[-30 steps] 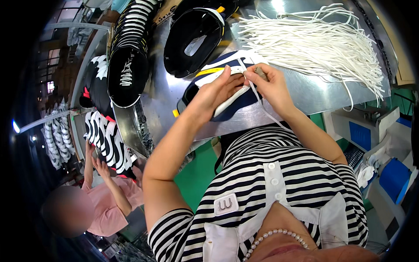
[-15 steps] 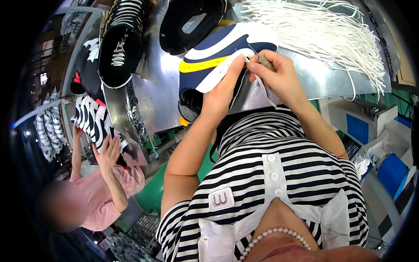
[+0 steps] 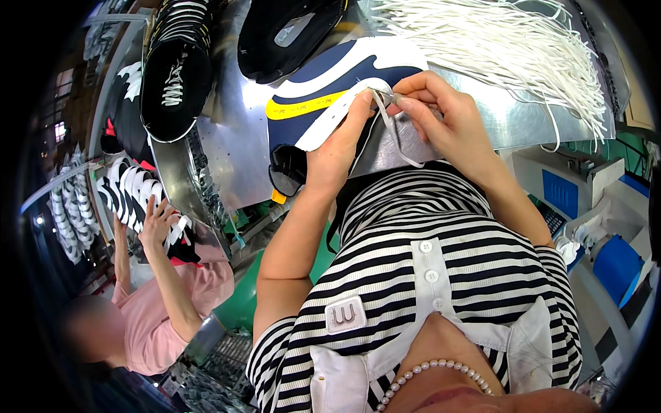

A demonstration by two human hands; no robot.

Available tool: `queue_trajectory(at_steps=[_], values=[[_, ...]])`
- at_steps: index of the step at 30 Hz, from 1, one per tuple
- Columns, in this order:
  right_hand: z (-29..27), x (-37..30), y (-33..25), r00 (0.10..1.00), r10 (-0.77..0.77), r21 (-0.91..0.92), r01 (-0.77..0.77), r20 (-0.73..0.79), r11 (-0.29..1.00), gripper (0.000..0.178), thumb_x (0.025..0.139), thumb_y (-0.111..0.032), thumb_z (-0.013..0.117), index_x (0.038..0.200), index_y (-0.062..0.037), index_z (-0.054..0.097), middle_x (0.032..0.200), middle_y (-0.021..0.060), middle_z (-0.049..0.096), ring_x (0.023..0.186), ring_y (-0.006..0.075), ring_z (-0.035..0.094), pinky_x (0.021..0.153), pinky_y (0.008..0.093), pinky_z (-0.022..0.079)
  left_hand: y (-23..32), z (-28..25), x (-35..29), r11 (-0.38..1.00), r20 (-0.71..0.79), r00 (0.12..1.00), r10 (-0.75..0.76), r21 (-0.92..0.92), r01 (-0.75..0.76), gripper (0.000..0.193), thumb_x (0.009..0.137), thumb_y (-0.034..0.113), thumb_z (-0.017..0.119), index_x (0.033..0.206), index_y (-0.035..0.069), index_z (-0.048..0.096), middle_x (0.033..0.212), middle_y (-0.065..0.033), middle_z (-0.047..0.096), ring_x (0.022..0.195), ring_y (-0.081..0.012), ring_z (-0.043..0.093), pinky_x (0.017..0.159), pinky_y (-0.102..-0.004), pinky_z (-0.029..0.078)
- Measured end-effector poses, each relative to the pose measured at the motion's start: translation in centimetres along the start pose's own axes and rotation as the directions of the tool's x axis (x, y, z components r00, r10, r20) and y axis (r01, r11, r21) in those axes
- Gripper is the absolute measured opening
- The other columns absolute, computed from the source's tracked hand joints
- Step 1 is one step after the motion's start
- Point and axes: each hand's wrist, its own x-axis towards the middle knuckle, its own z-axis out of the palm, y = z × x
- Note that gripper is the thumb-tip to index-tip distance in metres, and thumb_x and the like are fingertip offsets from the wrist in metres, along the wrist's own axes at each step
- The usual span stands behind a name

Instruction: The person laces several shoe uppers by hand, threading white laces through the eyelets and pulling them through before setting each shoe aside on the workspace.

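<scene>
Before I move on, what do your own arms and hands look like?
The left hand and right hand are both ungloved, and nothing shows around the wrists. The forearms are bare too. Above them come short sleeves with dark and white stripes, matching the shirt.

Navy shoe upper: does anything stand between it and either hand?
Nothing visible does. The left hand holds the upper, and the right hand is close at its edge; the white lace pile lies beyond both hands.

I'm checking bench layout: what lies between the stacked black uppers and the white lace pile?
The head view shows another black upper, the navy upper in the left hand, and some metal table.
</scene>
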Motion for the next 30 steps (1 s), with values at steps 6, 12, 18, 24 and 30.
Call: queue_trajectory(at_steps=[6, 12, 18, 24, 30], values=[[-0.5, 0.8, 0.1, 0.998, -0.061, -0.146, 0.064, 0.025, 0.987, 0.014, 0.091, -0.012, 0.06, 0.096, 0.0008, 0.057, 0.073, 0.0114, 0.069, 0.065, 0.0262, 0.067, 0.061, 0.0327, 0.051, -1.2, -0.4, -0.6, 0.893, 0.08, 0.961, 0.266, 0.355, -0.277, 0.02, 0.09, 0.007, 0.066, 0.108, -0.003, 0.068, 0.1, -0.0099, 0.072, 0.09, -0.0188, 0.069, 0.081, -0.0288, 0.053], [1.9, 3.4, 1.3, 0.999, -0.025, -0.597, 0.039, 0.032, 0.802, 0.019, 0.089, -0.016, 0.059, 0.092, 0.0016, 0.052, 0.075, 0.0159, 0.068, 0.069, 0.0378, 0.065, 0.064, 0.0455, 0.051, 0.3, 0.0, -0.3, 0.238, 0.456, 0.736, 0.5, 0.745, -0.623, 0.025, 0.094, 0.013, 0.06, 0.114, -0.002, 0.065, 0.112, -0.0148, 0.068, 0.101, -0.0292, 0.065, 0.089, -0.034, 0.049], [-3.4, 1.9, -0.9, 0.976, -0.21, -0.474, 0.215, 0.064, 0.854, 0.025, 0.093, -0.016, 0.061, 0.115, -0.0041, 0.06, 0.08, 0.0077, 0.066, 0.06, 0.0177, 0.057, 0.06, 0.0322, 0.046, -0.8, -3.1, 0.8, 0.99, 0.075, 0.988, -0.136, -0.011, 0.137, 0.04, 0.099, 0.025, 0.054, 0.116, -0.01, 0.062, 0.107, -0.0154, 0.069, 0.097, -0.0196, 0.066, 0.09, -0.0308, 0.049], [-2.9, 4.7, 2.7, 0.984, 0.18, 0.062, -0.178, -0.02, 0.982, 0.049, 0.076, -0.02, 0.082, 0.118, -0.003, 0.063, 0.103, 0.0048, 0.066, 0.088, 0.0104, 0.06, 0.076, 0.0233, 0.048, 0.9, -2.0, 2.0, 0.991, 0.12, 0.99, -0.071, 0.121, 0.056, 0.038, 0.095, 0.032, 0.064, 0.109, -0.004, 0.065, 0.102, -0.012, 0.07, 0.092, -0.0195, 0.068, 0.082, -0.0315, 0.054], [-3.0, 6.5, 4.0, 0.961, 0.243, 0.224, -0.21, -0.133, 0.952, 0.037, 0.081, -0.023, 0.078, 0.11, -0.0049, 0.065, 0.094, 0.0001, 0.064, 0.084, 0.0077, 0.058, 0.074, 0.0195, 0.046, 1.7, -3.4, 1.6, 0.828, 0.382, 0.923, -0.048, 0.531, -0.177, 0.05, 0.089, 0.04, 0.069, 0.117, 0.0, 0.063, 0.113, -0.0198, 0.069, 0.104, -0.0322, 0.067, 0.091, -0.0383, 0.049]])
